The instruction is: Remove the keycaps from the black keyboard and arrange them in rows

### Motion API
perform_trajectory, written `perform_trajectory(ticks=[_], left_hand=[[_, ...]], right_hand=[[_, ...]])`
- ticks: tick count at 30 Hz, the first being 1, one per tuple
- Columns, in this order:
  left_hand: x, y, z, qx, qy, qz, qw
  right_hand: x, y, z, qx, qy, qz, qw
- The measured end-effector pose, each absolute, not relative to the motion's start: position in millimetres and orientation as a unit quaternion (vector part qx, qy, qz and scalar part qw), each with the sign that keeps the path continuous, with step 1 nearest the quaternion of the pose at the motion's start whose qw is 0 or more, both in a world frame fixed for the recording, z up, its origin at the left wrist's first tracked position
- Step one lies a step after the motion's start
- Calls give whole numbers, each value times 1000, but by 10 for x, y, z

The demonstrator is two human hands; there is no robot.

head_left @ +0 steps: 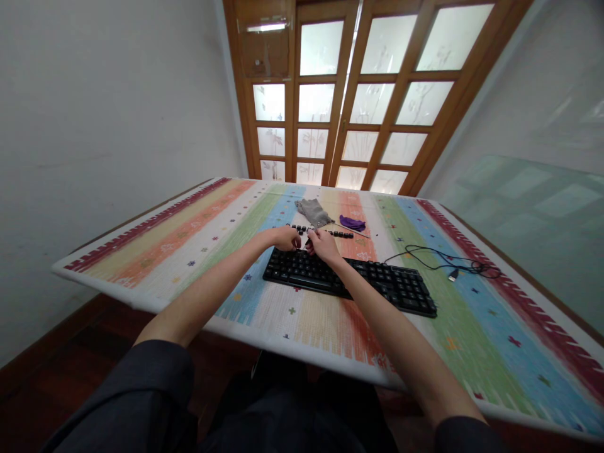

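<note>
Worktop (pixel 198 251) under a striped cover carried every object; its breadth probably explained why so little was stacked or crowded. Black keyboard (pixel 325 275) lay flat near the person's side, slightly aslant, beneath both forearms; this placing presumably brought its far edge within easy reach of two hands at once. Its cable (pixel 438 253) lay in loose loops to the right, ending in a plug (pixel 453 275), apparently set aside so as not to cross the keys. Grey cloth (pixel 312 212) lay crumpled beyond the hands, seemingly pushed clear of the keyboard. Left hand (pixel 286 238) and right hand (pixel 323 245) met closely over the keyboard's far edge, toward its left end. Each grip was narrow, fingers curled downward, as would suit small parts; whether either held anything could not be told, though something dark showed at the right fingertips. Purple cloth (pixel 352 223) lay bunched to the right of the grey one. A thin rod (pixel 358 233) slanted past its near side. Smallest, black pieces resembling keycaps (pixel 340 234) formed a rough row just beyond the keyboard, perhaps lined up to keep them in order.
</note>
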State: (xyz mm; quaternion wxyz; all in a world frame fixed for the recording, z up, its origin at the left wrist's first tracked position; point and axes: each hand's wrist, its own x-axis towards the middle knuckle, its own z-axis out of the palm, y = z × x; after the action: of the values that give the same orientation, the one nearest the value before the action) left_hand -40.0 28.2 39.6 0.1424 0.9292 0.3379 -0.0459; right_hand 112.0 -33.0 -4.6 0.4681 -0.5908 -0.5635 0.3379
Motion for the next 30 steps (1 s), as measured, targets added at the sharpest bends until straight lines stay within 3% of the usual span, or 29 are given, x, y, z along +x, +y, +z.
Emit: perform_trajectory(ticks=[10, 19, 30], left_hand=[[-296, 222, 230, 866, 283, 191, 366], [-7, 211, -64, 719, 261, 355, 537], [-12, 82, -82, 639, 272, 409, 592]], right_hand=[[1389, -264, -105, -501, -539, 341, 585], [1608, -313, -96, -475, -498, 343, 639], [1729, -396, -68, -480, -503, 361, 622]])
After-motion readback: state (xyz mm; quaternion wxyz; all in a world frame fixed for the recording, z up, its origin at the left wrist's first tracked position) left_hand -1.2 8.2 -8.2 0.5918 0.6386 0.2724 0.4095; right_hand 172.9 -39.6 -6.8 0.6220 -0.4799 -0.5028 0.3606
